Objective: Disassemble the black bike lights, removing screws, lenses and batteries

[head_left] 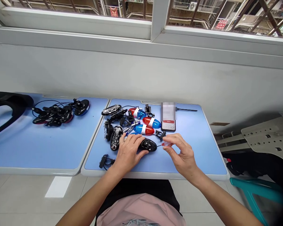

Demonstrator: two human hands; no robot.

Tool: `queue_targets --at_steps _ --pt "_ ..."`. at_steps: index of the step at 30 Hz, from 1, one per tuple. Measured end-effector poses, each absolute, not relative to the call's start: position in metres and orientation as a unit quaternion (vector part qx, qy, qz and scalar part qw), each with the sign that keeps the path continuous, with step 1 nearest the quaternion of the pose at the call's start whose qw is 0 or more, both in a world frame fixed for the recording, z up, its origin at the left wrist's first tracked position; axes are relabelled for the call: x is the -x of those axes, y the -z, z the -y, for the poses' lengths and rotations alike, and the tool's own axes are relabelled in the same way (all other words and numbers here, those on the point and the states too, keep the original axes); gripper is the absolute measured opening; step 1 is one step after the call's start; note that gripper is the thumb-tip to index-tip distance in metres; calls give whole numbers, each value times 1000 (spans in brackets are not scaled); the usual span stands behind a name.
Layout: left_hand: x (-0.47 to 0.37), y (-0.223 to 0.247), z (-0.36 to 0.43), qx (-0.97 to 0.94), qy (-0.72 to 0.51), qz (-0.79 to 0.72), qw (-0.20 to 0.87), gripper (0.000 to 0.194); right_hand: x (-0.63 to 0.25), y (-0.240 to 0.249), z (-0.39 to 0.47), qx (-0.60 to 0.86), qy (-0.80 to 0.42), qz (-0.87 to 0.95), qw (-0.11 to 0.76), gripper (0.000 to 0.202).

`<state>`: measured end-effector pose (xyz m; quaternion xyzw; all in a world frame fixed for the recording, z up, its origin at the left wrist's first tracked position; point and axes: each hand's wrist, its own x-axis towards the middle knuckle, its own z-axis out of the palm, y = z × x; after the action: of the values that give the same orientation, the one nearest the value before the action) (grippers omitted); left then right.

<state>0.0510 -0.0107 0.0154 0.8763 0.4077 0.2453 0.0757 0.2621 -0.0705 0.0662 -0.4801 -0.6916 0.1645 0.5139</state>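
Note:
On the blue table lies a black oval housing [148,144]; my left hand [131,150] is wrapped over its left part and holds it down. My right hand [182,153] pinches a small screwdriver [166,144] with a clear red handle. Its thin shaft points left and its tip is at the right end of the housing. Just behind my hands are red and blue lamp covers with white middles [143,129]. Left of my left hand stands an opened unit with a silvery inside [116,138].
A phone [168,124] lies at the back, with a thin black rod [187,110] beside it. A black clamp [106,161] is near the front left edge. The left table [49,150] bears a pile of black units [55,114]. A teal stool [252,191] stands at the right.

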Motion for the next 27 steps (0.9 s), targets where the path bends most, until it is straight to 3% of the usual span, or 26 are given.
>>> queue_targets --at_steps 5,10,15,21,27 --pt "-51 -15 11 -876 -248 -405 77 43 -263 -68 72 497 -192 675 510 43" --pt "-50 -15 10 -876 -248 -407 78 42 -263 -66 71 507 -156 678 509 30" --pt "-50 -14 11 -875 -246 -408 81 41 -263 -67 71 494 -154 686 512 43" --pt "-50 -15 11 -875 -245 -410 83 39 -264 -65 69 491 -118 697 509 33" --pt "-50 -16 11 -875 -243 -409 85 38 -262 -65 70 475 -149 709 500 51"
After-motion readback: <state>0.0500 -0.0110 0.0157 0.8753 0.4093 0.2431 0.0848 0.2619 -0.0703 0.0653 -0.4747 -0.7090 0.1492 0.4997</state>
